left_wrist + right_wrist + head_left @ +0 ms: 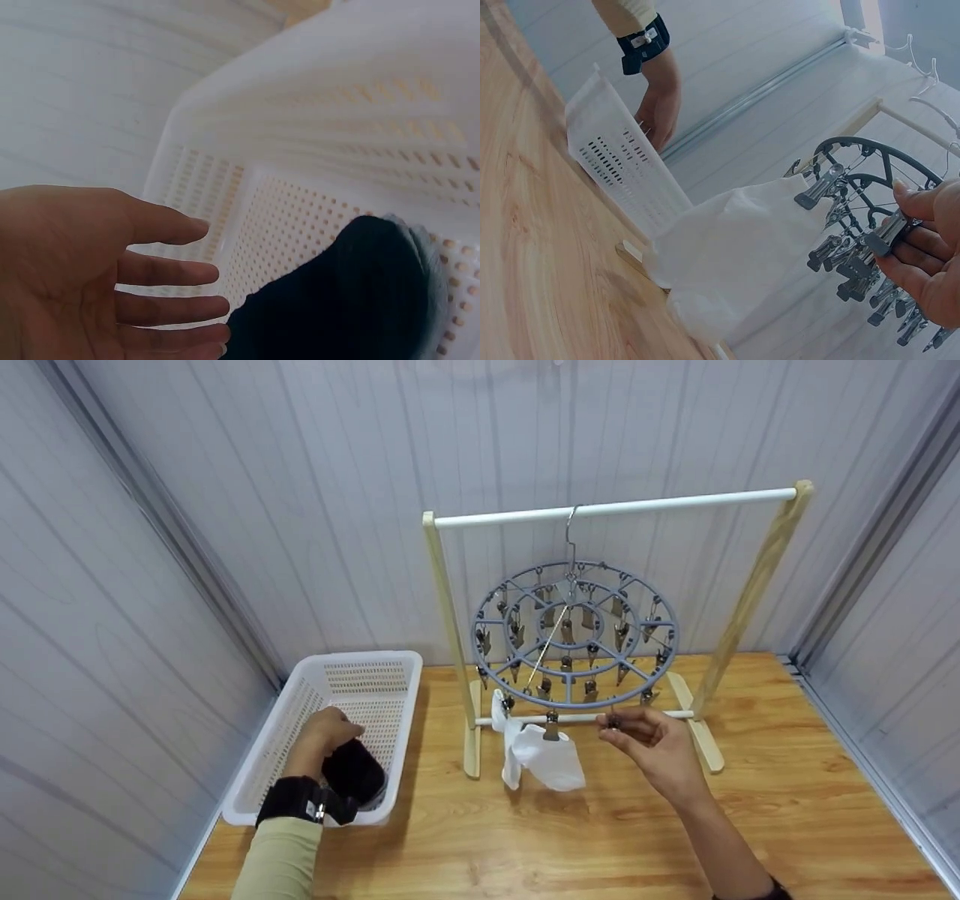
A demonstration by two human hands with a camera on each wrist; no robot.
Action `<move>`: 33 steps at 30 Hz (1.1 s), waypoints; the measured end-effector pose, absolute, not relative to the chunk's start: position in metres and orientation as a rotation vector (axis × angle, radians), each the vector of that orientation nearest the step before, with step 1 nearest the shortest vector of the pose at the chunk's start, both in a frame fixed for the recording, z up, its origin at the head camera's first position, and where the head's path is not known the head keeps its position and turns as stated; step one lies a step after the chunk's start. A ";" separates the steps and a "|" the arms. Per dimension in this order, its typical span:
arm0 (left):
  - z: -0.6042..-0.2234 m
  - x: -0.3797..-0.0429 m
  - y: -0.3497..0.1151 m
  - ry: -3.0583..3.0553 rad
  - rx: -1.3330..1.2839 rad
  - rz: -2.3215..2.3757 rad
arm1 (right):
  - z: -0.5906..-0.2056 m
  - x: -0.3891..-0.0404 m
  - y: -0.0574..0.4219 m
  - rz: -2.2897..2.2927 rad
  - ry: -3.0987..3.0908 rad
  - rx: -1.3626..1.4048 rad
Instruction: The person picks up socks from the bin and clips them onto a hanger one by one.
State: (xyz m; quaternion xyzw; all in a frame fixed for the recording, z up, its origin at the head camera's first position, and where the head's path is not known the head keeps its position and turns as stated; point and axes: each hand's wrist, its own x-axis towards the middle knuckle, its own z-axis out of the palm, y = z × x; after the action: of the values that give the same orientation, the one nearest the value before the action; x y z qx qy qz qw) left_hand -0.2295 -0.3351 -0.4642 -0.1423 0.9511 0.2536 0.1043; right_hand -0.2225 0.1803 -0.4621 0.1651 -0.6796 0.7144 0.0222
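Observation:
Inside the white basket [412, 682], my left hand [324, 737] reaches down beside a dark piece of cloth [354, 772]. In the left wrist view its fingers [169, 306] are straight, with the thumb apart, and the fingertips reach the dark cloth's edge; contact is hard to tell. My right hand [660, 754] pinches a metal clip [889, 232] at the front rim of the round grey drying hanger [568, 690], between thumb and fingers. The clip holds no cloth. Left of it, a white piece of cloth [551, 761] hangs from clips on the same rim.
A wooden stand with a white bar [675, 501] carries the hanger by its hook. Several other clips [621, 636] dangle from the rings. The wooden table [480, 847] lies below, with pale panel walls [360, 495] behind and at both sides.

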 end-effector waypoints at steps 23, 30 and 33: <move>-0.477 -0.250 -0.359 2.597 -0.614 1.030 | -0.462 -0.215 0.170 2.209 -2.055 0.443; -0.479 -0.250 -0.363 2.627 -0.575 0.951 | -0.460 -0.214 0.172 2.209 -2.069 0.432; -0.478 -0.250 -0.366 2.651 -0.553 0.903 | -0.459 -0.214 0.172 2.201 -2.077 0.430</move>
State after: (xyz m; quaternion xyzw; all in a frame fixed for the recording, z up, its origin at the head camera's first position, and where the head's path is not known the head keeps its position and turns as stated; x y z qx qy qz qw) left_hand -0.2499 -0.3661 -0.4785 -0.1919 0.9191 0.3132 0.1428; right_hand -0.2141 0.1721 -0.4588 0.1406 -0.6789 0.7194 0.0424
